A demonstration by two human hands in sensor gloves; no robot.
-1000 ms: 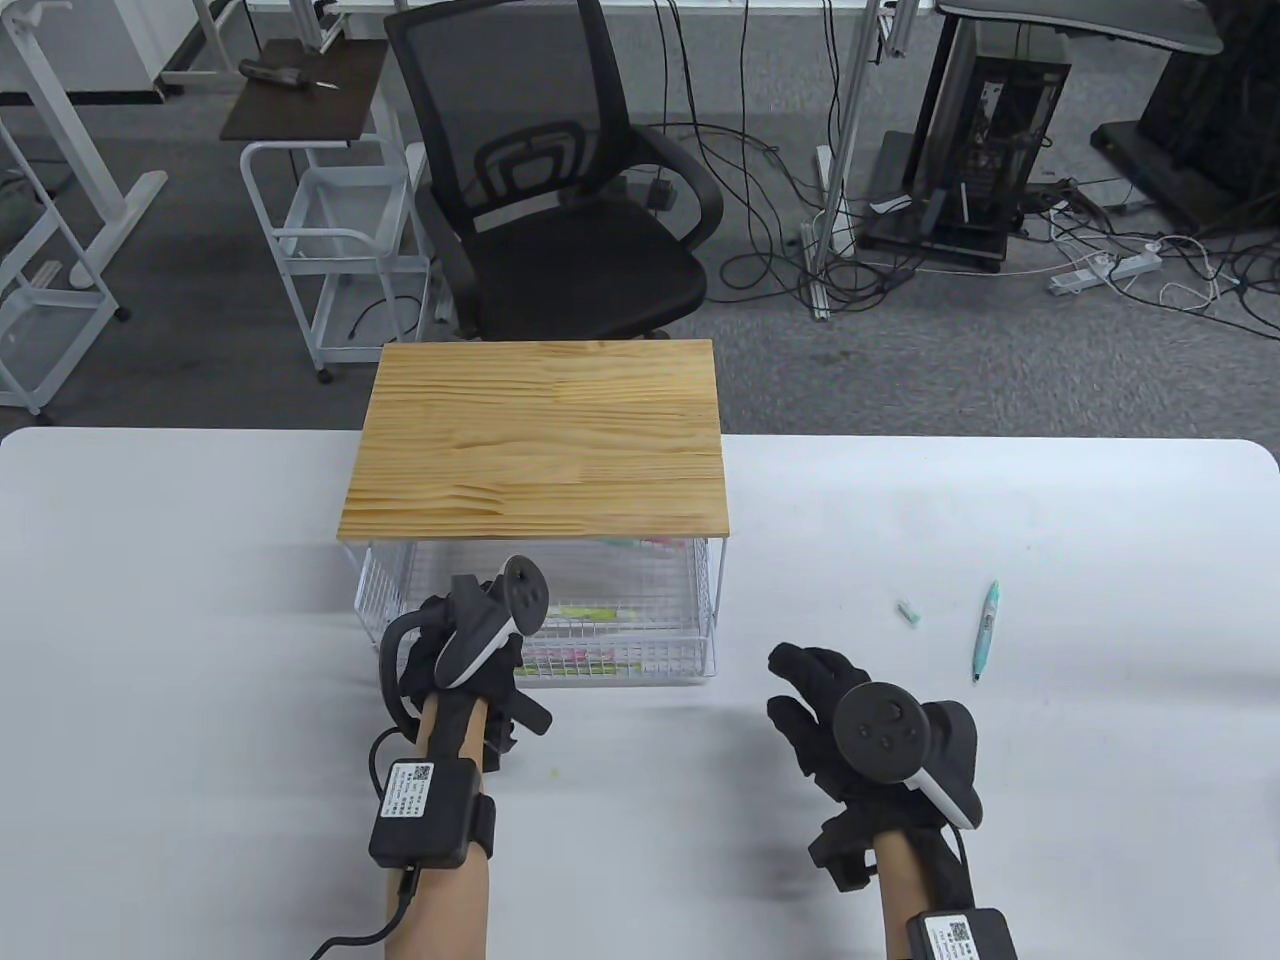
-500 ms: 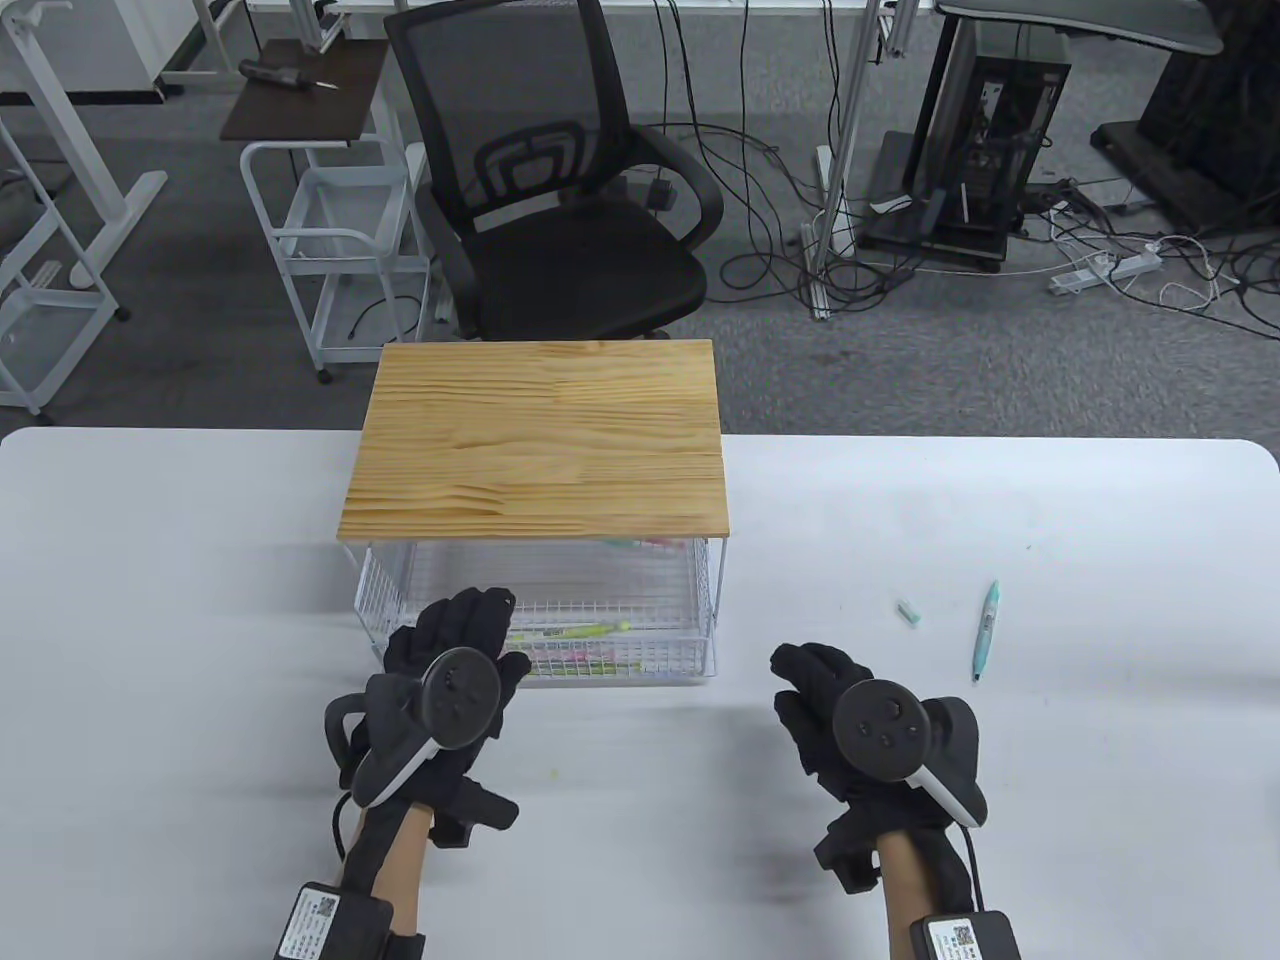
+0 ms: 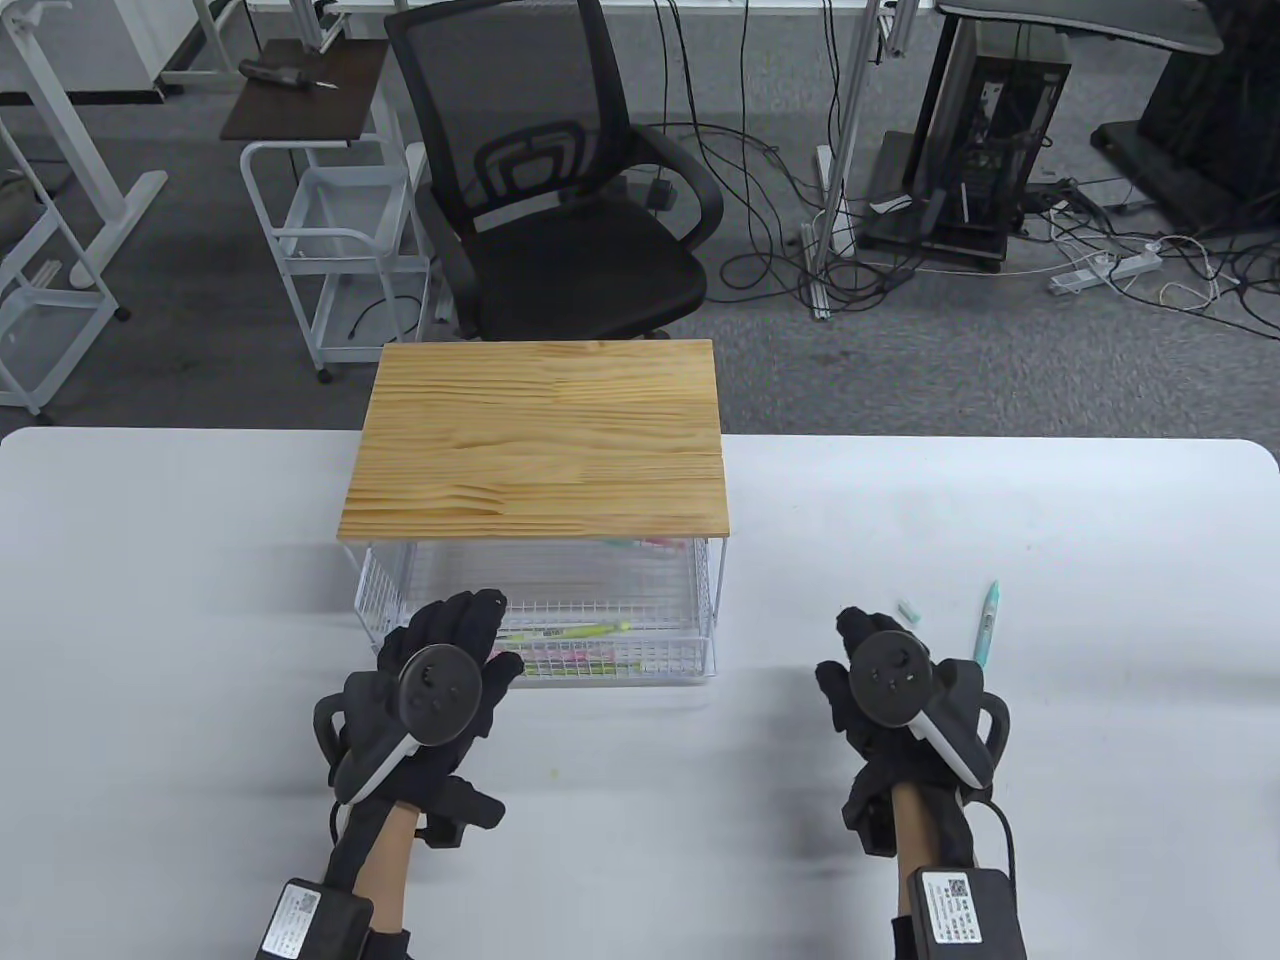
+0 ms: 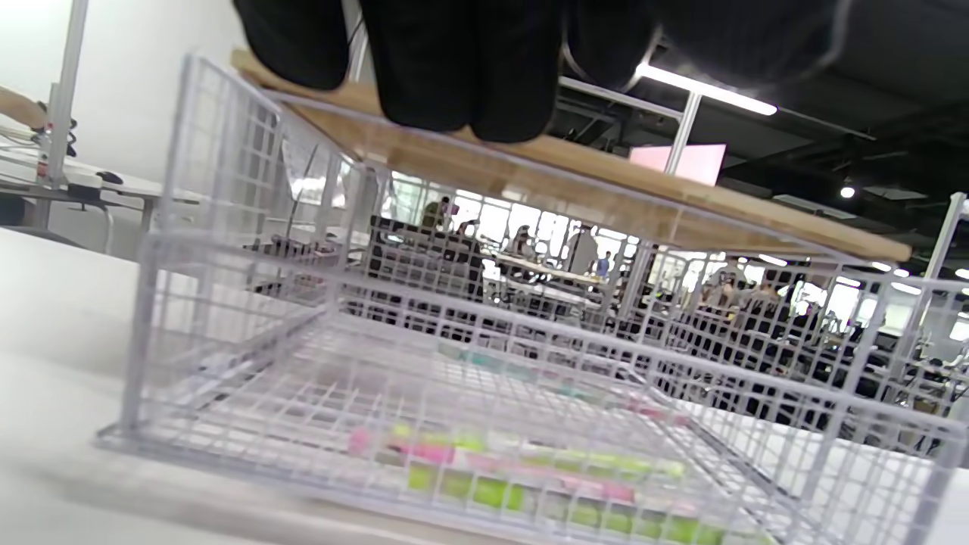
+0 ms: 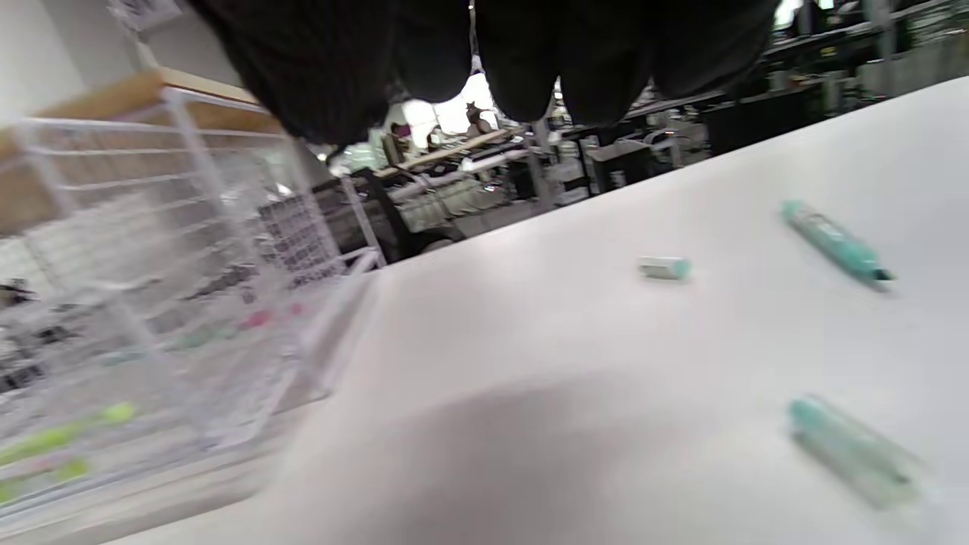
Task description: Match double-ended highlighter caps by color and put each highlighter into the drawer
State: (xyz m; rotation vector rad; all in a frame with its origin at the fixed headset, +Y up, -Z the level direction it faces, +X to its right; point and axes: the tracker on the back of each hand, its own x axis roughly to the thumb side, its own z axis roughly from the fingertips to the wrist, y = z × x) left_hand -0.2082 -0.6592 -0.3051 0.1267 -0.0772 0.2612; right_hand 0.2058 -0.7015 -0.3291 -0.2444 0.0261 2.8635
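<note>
A white wire drawer [image 3: 640, 668] stands pulled out under a wooden top [image 3: 540, 440]. Several yellow-green and pink highlighters [image 3: 575, 632] lie in it, also seen as blurred highlighters [image 4: 484, 462] in the left wrist view. My left hand [image 3: 470, 625] hovers at the drawer's front left with straight fingers [image 4: 454, 68], holding nothing. To the right on the table lie a teal highlighter [image 3: 988, 625] and a small teal cap [image 3: 910, 610]. My right hand [image 3: 850, 640] is just left of them, empty. The right wrist view shows the highlighter [image 5: 833, 244], the cap [image 5: 665, 268] and a second blurred teal piece [image 5: 852, 450].
The white table [image 3: 200, 600] extends on both sides of the drawer unit. Behind it on the floor stand a black office chair [image 3: 560, 200], a white rolling cart [image 3: 330, 250] and tangled cables.
My left hand turned palm down and drew back to the drawer's front, with a yellow-green highlighter now showing in the drawer. My right hand moved right and forward toward the teal cap.
</note>
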